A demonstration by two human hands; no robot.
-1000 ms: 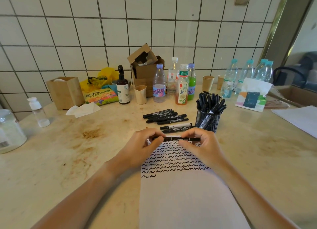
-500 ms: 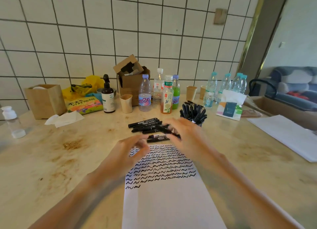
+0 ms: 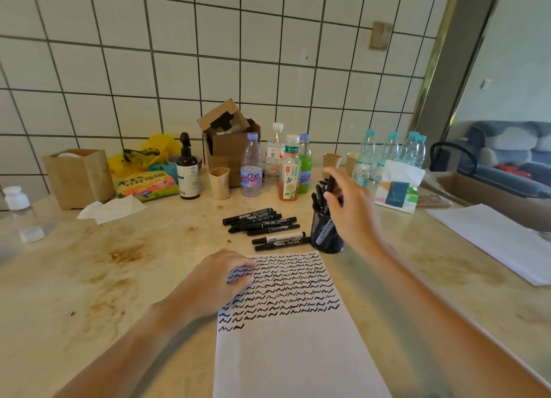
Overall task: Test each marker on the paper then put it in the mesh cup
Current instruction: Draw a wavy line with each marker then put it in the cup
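Note:
A white paper with rows of black squiggles lies in front of me. My left hand rests on its upper left corner, fingers loosely bent and holding nothing. The black mesh cup, holding several black markers, stands just beyond the paper's top right corner. My right hand hovers over the cup, blurred, and pinches a black marker roughly upright above the cup's markers. Several more black markers lie in a row on the table left of the cup.
Drink bottles, a paper cup, a brown pump bottle and a cardboard box stand behind the markers. A tissue pack and water bottles are behind the cup. White sheets lie at the right.
Both hands held one marker over the paper's top edge. My right hand has carried it up and right to above the mesh cup. My left hand has let go and dropped onto the paper.

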